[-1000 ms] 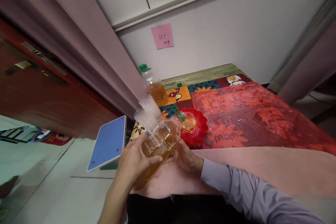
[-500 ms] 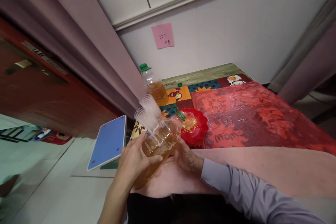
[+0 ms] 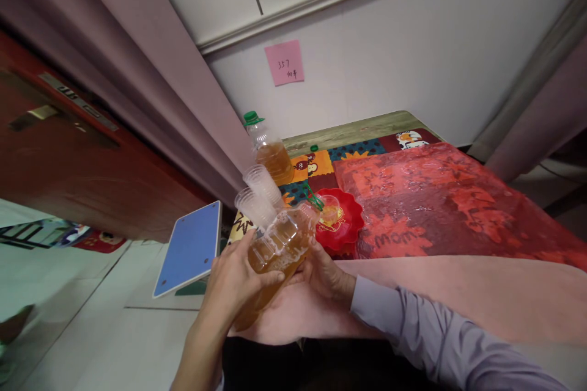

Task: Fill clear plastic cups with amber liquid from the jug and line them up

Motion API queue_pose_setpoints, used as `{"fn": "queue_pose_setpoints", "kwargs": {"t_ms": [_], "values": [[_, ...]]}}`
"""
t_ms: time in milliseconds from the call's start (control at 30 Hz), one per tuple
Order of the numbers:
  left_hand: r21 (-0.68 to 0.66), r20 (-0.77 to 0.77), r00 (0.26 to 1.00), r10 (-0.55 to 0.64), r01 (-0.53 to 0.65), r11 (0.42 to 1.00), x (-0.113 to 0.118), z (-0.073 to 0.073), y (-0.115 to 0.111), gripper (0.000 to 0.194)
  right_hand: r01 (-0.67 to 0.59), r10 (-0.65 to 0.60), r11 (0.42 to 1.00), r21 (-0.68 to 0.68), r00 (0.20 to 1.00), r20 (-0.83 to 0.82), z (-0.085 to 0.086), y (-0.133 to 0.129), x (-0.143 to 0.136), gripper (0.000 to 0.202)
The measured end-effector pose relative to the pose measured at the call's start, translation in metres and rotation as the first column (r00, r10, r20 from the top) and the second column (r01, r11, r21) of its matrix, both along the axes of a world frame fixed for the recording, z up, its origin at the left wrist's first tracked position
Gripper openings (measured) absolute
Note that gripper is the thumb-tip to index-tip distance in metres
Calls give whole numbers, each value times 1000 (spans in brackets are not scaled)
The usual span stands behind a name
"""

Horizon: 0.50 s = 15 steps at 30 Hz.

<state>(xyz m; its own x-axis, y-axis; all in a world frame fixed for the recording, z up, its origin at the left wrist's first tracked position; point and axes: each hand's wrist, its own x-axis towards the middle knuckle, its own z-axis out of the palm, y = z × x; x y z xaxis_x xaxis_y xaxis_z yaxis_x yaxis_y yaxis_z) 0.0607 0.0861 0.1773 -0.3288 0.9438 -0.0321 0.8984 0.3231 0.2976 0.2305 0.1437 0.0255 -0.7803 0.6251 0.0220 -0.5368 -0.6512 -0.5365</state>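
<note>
A large clear plastic bottle (image 3: 280, 243) of amber liquid is tilted between my hands, its neck pointing up and to the right. My left hand (image 3: 243, 275) wraps round its left side, thumb across the front. Under its right side, near the shoulder, my right hand (image 3: 323, 272) grips it. The bottle's mouth, with a green band (image 3: 313, 197) about it, is at a clear plastic cup (image 3: 329, 210) with some yellowish liquid. That cup is on a red scalloped plate (image 3: 351, 227). Stacks of clear cups (image 3: 257, 204) stand just behind the bottle.
A second bottle of amber liquid (image 3: 274, 159) with a green cap stands at the table's back left. A small green cap (image 3: 314, 148) lies near it. A blue board (image 3: 189, 247) is beside the table's left edge. A shiny red cover (image 3: 413, 201) spreads over the right.
</note>
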Motion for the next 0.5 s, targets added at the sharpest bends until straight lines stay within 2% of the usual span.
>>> {"fn": "queue_pose_setpoints", "kwargs": {"t_ms": [500], "values": [[-46, -11, 1000, 17, -18, 999, 5, 5, 1, 105, -15, 15, 1000, 18, 1000, 8, 3, 0, 2, 81]]}}
